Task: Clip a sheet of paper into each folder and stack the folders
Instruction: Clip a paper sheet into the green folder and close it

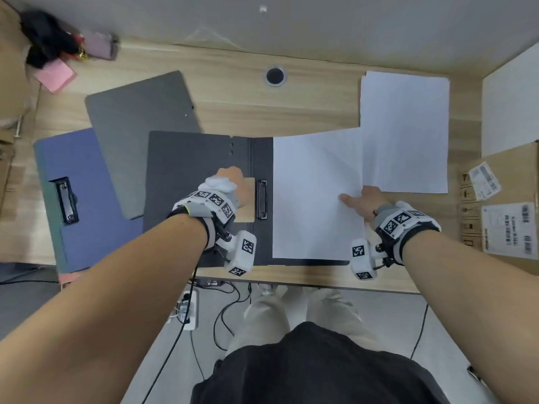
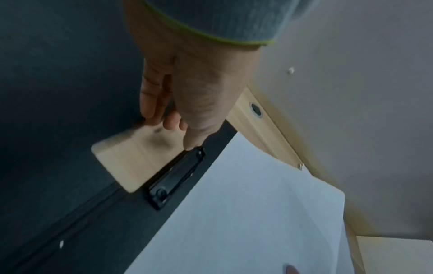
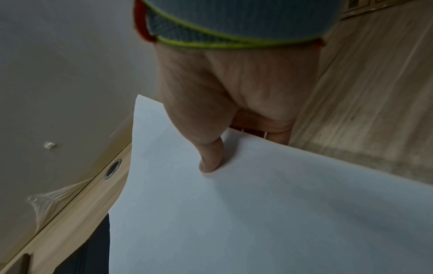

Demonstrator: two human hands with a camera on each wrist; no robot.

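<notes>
An open dark folder (image 1: 189,158) lies on the desk, with its black clip (image 1: 261,199) beside the spine. My left hand (image 1: 230,177) is on the left cover. In the left wrist view its thumb tip (image 2: 192,144) touches the far end of the clip (image 2: 175,178), and the fingers rest at a tan rounded patch (image 2: 136,157). My right hand (image 1: 361,199) pinches the right edge of a white sheet (image 1: 315,193), thumb (image 3: 211,161) on top and fingers underneath. The sheet hangs over the folder's right half, its left edge just short of the clip.
A closed grey folder (image 1: 140,135) and a blue folder (image 1: 87,199) with its own clip (image 1: 66,201) lie to the left. A paper stack (image 1: 408,126) sits at the back right beside cardboard boxes (image 1: 501,205). A cable hole (image 1: 275,76) is near the wall.
</notes>
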